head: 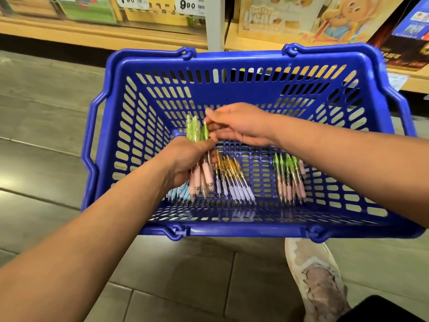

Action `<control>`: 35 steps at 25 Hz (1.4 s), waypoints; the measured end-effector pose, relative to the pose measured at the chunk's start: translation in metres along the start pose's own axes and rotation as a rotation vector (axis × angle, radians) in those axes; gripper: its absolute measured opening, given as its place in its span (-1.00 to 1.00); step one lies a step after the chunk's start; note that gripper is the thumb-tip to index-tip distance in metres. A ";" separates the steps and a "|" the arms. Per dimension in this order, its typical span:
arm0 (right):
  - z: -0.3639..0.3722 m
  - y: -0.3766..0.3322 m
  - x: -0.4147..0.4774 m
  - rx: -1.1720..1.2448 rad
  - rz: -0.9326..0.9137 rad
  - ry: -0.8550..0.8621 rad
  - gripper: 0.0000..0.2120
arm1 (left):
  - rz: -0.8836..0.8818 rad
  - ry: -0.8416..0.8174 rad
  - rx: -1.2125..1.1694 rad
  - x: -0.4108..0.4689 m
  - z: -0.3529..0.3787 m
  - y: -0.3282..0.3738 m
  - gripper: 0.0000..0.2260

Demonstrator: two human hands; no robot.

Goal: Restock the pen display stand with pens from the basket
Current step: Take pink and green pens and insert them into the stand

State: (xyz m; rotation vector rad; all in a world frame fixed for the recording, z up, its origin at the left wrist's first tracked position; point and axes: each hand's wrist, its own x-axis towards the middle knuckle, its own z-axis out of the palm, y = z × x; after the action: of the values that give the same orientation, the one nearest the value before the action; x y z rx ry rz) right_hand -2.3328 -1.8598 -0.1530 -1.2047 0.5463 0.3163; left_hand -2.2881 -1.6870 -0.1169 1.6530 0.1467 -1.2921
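A floor (41, 108) of grey wood-look planks is seen from 6 to 10 o'clock, with pale seams between the boards and a patch of reflected light (9, 180) at 9 o'clock. A light wooden shelf (97, 31) is set across the top, divided by a grey upright (214, 24) at 12 o'clock. Price tags (189, 5) are fixed above its edge. At 1 o'clock a cartoon-bear box (301, 17) is stood beside a dark box (408, 43).

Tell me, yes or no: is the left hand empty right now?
No, the left hand holds a bunch of green-topped pens inside the blue basket.
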 end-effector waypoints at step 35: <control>-0.060 0.054 -0.013 -0.191 0.197 0.199 -0.75 | 0.017 0.024 0.002 0.009 0.006 -0.002 -0.89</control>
State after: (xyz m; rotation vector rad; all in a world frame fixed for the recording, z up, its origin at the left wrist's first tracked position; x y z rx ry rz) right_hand -2.3850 -1.8973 -0.2039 -1.3790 0.8243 0.4259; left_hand -2.2893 -1.6946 -0.1243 1.6687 0.1453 -1.2600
